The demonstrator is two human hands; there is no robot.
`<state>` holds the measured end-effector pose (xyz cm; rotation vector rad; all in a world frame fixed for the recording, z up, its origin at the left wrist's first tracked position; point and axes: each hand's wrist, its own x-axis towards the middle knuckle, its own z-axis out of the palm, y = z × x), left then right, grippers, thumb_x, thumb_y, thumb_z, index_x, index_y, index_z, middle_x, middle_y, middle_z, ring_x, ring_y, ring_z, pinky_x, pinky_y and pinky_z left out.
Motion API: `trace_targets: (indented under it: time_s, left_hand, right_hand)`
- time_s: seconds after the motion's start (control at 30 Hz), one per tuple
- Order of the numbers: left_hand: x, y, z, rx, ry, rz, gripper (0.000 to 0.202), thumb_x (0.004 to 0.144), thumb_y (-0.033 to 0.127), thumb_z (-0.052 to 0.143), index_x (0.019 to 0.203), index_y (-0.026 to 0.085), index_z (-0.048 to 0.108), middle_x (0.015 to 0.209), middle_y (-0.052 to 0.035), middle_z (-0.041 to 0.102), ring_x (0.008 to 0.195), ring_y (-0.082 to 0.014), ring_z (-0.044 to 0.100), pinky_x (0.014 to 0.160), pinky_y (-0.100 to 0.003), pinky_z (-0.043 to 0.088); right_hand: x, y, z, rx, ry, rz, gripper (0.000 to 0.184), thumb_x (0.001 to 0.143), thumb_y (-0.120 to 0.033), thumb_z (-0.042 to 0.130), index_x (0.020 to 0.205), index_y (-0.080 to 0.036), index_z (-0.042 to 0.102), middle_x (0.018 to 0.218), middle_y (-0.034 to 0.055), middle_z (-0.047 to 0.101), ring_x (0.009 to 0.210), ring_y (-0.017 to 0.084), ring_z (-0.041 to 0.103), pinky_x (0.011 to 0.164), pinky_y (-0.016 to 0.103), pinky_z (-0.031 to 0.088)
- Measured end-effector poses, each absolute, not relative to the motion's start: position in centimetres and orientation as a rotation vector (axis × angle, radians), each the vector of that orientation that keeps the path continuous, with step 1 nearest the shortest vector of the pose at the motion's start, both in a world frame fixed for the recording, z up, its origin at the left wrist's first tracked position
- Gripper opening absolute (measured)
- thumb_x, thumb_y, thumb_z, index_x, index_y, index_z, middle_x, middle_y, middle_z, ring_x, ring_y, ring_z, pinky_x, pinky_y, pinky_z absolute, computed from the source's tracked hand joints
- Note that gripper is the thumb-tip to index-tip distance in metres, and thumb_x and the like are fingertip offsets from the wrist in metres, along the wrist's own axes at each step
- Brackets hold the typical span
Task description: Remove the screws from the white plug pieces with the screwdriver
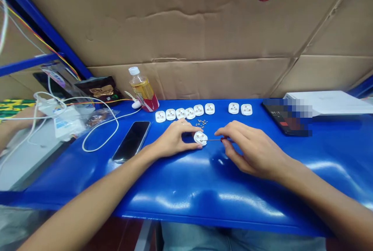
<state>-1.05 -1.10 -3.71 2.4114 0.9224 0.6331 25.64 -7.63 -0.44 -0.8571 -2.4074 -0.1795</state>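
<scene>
My left hand [176, 137] pinches a white plug housing [199, 136] between thumb and fingers, tilted up a little above the blue table. In my right hand [247, 146] is a thin screwdriver [214, 140], held level with its tip at the housing's face. Most of its handle is hidden by my fingers. Just behind the held piece lies a small heap of brass-coloured screws [201, 122]. Several like white housings stand in a row [180, 113] at the back, and two more [240, 108] sit apart to the right.
A phone [132, 141] lies left of my left hand. A drink bottle [143, 89] stands at the back, near white cables [100, 148] and a power strip [65, 121]. At right are another dark phone [284, 119] and a white box [329, 102]. Someone else's arm [17, 126] shows at far left.
</scene>
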Motion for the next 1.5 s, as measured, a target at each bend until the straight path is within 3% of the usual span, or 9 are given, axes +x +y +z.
trace_targets:
  time_s: [0.17,0.27,0.47,0.6,0.77,0.93,1.1,1.27,1.5]
  left_hand:
    - [-1.10,-1.13,-3.84,2.410,0.910,0.639,0.047,0.086,0.049,0.085,0.124,0.023,0.078,0.103,-0.0051,0.077,0.098,-0.0229,0.065,0.092,-0.035,0.049]
    - [-1.10,-1.10,-3.90,2.404,0.913,0.639,0.048,0.085,0.048,0.086,0.124,0.023,0.078,0.103,-0.0052,0.078,0.098,-0.0229,0.065,0.092,-0.035,0.048]
    - [-1.11,-1.08,-3.91,2.423,0.909,0.630,0.046,0.086,0.049,0.084,0.123,0.022,0.079,0.102,-0.0049,0.077,0.096,-0.0224,0.065,0.090,-0.034,0.048]
    - [-1.13,-1.08,-3.88,2.422,0.908,0.617,0.048,0.086,0.048,0.084,0.126,0.022,0.078,0.102,-0.0052,0.077,0.097,-0.0229,0.065,0.090,-0.035,0.048]
    - [-1.08,-1.09,-3.84,2.431,0.899,0.626,0.047,0.087,0.047,0.084,0.125,0.021,0.078,0.101,-0.0050,0.077,0.095,-0.0219,0.065,0.089,-0.034,0.047]
    - [-1.08,-1.09,-3.85,2.427,0.897,0.626,0.047,0.087,0.049,0.083,0.125,0.022,0.078,0.103,-0.0056,0.077,0.096,-0.0224,0.065,0.089,-0.034,0.048]
    - [-1.09,-1.06,-3.85,2.430,0.894,0.624,0.048,0.088,0.051,0.082,0.125,0.021,0.077,0.101,-0.0054,0.077,0.094,-0.0222,0.065,0.089,-0.034,0.047]
    - [-1.08,-1.08,-3.76,2.418,0.912,0.614,0.048,0.088,0.052,0.082,0.126,0.023,0.077,0.103,-0.0053,0.077,0.096,-0.0228,0.066,0.089,-0.034,0.048]
    - [-1.03,-1.11,-3.69,2.423,0.911,0.610,0.049,0.087,0.050,0.083,0.126,0.021,0.077,0.101,-0.0055,0.077,0.094,-0.0221,0.065,0.090,-0.034,0.047]
  right_hand:
    - [25.48,-7.91,-0.42,-0.904,-2.404,-0.234,0.020,0.106,-0.026,0.050,0.118,-0.014,0.061,0.087,0.0076,0.075,0.072,0.022,0.072,0.061,0.033,0.052]
    - [25.40,-7.91,-0.48,-0.837,-2.419,-0.338,0.015,0.106,-0.020,0.050,0.109,-0.015,0.064,0.075,0.0032,0.071,0.063,0.020,0.067,0.056,0.033,0.047]
    - [25.32,-7.93,-0.18,-0.801,-2.409,-0.293,0.022,0.100,-0.015,0.050,0.116,-0.010,0.063,0.092,0.0109,0.075,0.079,0.023,0.071,0.066,0.034,0.053]
    - [25.55,-7.83,-0.60,-0.848,-2.383,-0.317,0.016,0.106,-0.022,0.050,0.108,-0.015,0.065,0.081,0.0058,0.077,0.064,0.020,0.071,0.057,0.032,0.049]
    - [25.44,-7.71,-0.64,-0.865,-2.346,-0.200,0.021,0.095,-0.012,0.050,0.112,-0.014,0.062,0.096,0.0097,0.076,0.080,0.021,0.073,0.070,0.033,0.055]
    - [25.50,-7.60,-0.67,-0.986,-2.345,-0.195,0.016,0.103,-0.027,0.055,0.114,-0.017,0.061,0.085,0.0058,0.075,0.070,0.022,0.071,0.066,0.034,0.053]
    - [25.29,-7.73,-0.70,-0.887,-2.330,-0.149,0.015,0.099,-0.015,0.052,0.110,-0.017,0.062,0.094,0.0092,0.075,0.081,0.023,0.070,0.071,0.036,0.054]
    - [25.40,-7.77,-0.81,-1.064,-2.345,-0.181,0.025,0.104,-0.034,0.057,0.116,-0.014,0.066,0.077,0.0053,0.073,0.064,0.023,0.068,0.060,0.036,0.050]
    - [25.35,-7.71,-0.52,-0.879,-2.360,-0.112,0.013,0.100,-0.016,0.053,0.109,-0.016,0.063,0.097,0.0090,0.074,0.083,0.022,0.072,0.072,0.035,0.055]
